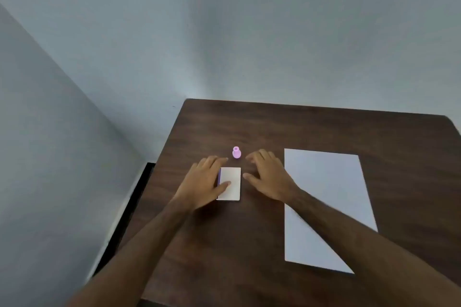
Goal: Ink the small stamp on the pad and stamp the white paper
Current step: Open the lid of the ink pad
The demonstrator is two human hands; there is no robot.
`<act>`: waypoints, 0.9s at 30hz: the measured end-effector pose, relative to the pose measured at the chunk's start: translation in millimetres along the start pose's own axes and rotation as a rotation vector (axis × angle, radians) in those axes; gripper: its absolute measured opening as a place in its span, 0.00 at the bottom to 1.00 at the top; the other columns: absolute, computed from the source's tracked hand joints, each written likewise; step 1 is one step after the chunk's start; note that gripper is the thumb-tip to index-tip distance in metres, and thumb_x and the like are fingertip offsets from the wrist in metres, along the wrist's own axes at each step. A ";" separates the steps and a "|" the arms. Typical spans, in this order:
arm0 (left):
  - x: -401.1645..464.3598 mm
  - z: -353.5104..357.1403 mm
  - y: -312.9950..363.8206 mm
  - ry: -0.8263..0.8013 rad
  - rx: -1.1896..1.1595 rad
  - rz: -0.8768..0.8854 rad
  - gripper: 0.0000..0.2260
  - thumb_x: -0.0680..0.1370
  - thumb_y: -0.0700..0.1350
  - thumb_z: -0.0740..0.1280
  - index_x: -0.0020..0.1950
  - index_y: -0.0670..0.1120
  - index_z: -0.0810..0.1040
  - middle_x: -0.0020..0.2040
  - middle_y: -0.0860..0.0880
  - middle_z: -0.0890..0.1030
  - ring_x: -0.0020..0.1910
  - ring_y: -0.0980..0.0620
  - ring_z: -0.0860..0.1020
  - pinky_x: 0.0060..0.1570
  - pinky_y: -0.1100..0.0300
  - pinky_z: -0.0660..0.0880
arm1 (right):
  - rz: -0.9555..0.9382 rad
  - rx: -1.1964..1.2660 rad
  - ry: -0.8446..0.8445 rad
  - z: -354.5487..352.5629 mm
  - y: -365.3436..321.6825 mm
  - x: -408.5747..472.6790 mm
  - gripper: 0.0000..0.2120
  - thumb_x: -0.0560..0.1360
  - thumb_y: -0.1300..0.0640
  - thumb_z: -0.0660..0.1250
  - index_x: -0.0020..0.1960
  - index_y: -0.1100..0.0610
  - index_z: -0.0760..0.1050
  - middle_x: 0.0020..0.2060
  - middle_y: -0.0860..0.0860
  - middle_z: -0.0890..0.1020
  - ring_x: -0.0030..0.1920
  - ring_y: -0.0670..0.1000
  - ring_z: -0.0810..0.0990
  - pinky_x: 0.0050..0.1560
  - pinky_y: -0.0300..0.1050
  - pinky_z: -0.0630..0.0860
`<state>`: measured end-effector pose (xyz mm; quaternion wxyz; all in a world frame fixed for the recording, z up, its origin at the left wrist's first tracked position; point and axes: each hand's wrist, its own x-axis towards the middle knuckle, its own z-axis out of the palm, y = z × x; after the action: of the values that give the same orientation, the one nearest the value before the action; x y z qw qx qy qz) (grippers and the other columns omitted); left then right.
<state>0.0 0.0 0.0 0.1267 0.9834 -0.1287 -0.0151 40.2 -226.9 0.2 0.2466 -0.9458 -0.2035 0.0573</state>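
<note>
A small pink stamp stands upright on the dark wooden table, just beyond both hands. The ink pad is a flat white case with a purple edge on its left side, its lid closed, lying nearer to me than the stamp. My left hand rests on the pad's left side, thumb lying across the lid, fingers spread. My right hand hovers open just right of the pad, touching nothing. The white paper lies flat to the right, my right forearm crossing its near corner.
The table's left edge runs close to the left hand, with a grey wall and a dark floor strip beyond it. A grey wall stands behind the table's far edge.
</note>
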 end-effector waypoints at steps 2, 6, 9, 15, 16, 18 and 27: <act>-4.1 15.2 -3.9 0.014 -0.050 0.030 0.27 0.77 0.63 0.60 0.73 0.54 0.67 0.70 0.54 0.72 0.66 0.52 0.72 0.61 0.56 0.70 | -0.097 0.021 0.013 10.8 3.3 1.1 0.21 0.76 0.44 0.67 0.66 0.51 0.72 0.63 0.48 0.76 0.61 0.50 0.75 0.60 0.45 0.74; -9.6 43.0 -13.6 0.108 -0.096 0.075 0.23 0.78 0.64 0.60 0.69 0.53 0.71 0.69 0.55 0.74 0.65 0.56 0.72 0.59 0.60 0.67 | -0.305 0.055 0.000 32.8 14.1 -0.5 0.18 0.77 0.50 0.67 0.66 0.47 0.73 0.63 0.46 0.75 0.61 0.48 0.72 0.60 0.44 0.72; -11.8 54.5 -20.7 0.191 -0.126 0.108 0.18 0.79 0.60 0.63 0.67 0.54 0.71 0.70 0.57 0.74 0.67 0.58 0.71 0.60 0.59 0.67 | -0.412 -0.026 -0.009 47.2 24.0 -0.4 0.19 0.77 0.53 0.66 0.68 0.45 0.71 0.67 0.46 0.73 0.65 0.48 0.70 0.63 0.43 0.69; -15.4 69.2 -32.4 0.267 -0.225 0.167 0.11 0.80 0.55 0.64 0.62 0.57 0.71 0.72 0.61 0.73 0.67 0.65 0.70 0.64 0.66 0.65 | -0.519 -0.199 0.083 59.2 30.0 3.9 0.17 0.78 0.52 0.63 0.67 0.45 0.73 0.65 0.47 0.74 0.62 0.50 0.71 0.59 0.45 0.69; -15.9 69.9 -33.3 0.280 -0.229 0.176 0.10 0.80 0.53 0.64 0.61 0.56 0.72 0.71 0.60 0.74 0.66 0.65 0.71 0.64 0.66 0.66 | -0.519 -0.221 0.099 60.2 30.2 3.1 0.17 0.78 0.51 0.64 0.66 0.44 0.73 0.63 0.48 0.74 0.60 0.50 0.72 0.57 0.43 0.67; -17.9 69.3 -32.4 0.346 -0.211 0.206 0.08 0.80 0.49 0.64 0.58 0.51 0.74 0.64 0.56 0.78 0.61 0.61 0.75 0.61 0.62 0.72 | -0.489 -0.267 0.141 59.8 25.8 -6.0 0.16 0.78 0.50 0.64 0.65 0.44 0.73 0.59 0.48 0.73 0.57 0.49 0.71 0.54 0.43 0.64; -65.2 62.9 -2.2 0.056 -0.013 0.074 0.31 0.77 0.68 0.61 0.76 0.54 0.67 0.76 0.52 0.68 0.75 0.48 0.63 0.73 0.48 0.59 | -0.250 -0.253 0.193 59.7 -11.6 -92.2 0.13 0.78 0.49 0.68 0.62 0.49 0.76 0.53 0.49 0.71 0.54 0.51 0.75 0.58 0.51 0.73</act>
<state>-66.4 3.4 -61.6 0.1373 0.9772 -0.1612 0.0165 -60.4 -229.3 -45.4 0.1492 -0.9377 -0.3004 -0.0905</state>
